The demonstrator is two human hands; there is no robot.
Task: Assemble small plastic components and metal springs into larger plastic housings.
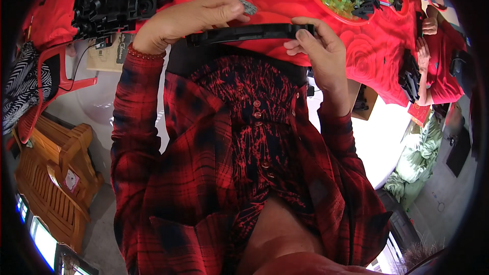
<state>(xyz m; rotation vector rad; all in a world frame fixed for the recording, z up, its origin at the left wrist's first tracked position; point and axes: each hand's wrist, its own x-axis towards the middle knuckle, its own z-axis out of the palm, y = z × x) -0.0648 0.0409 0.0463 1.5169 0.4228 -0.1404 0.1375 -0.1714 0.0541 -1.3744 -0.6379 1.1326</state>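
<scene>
A long, slightly curved black plastic strip (244, 33) lies crosswise in front of my body, at the near edge of the red table. My right hand (324, 48) pinches its right end between thumb and fingers. Above the strip's left part is my left hand (204, 16), its fingers closed on a small grey speckled piece (247, 6) that pokes out past the fingertips. What the grey piece is, I cannot make out. The left wrist passes just behind the strip's left end; whether they touch is not plain.
Black plastic parts (119, 0) are piled at the table's far left. A red tray (351, 19) at the far right holds small green-yellow and black pieces. On the right sits a person in red (445, 66), hands at the table. A red chair (76, 84) stands left.
</scene>
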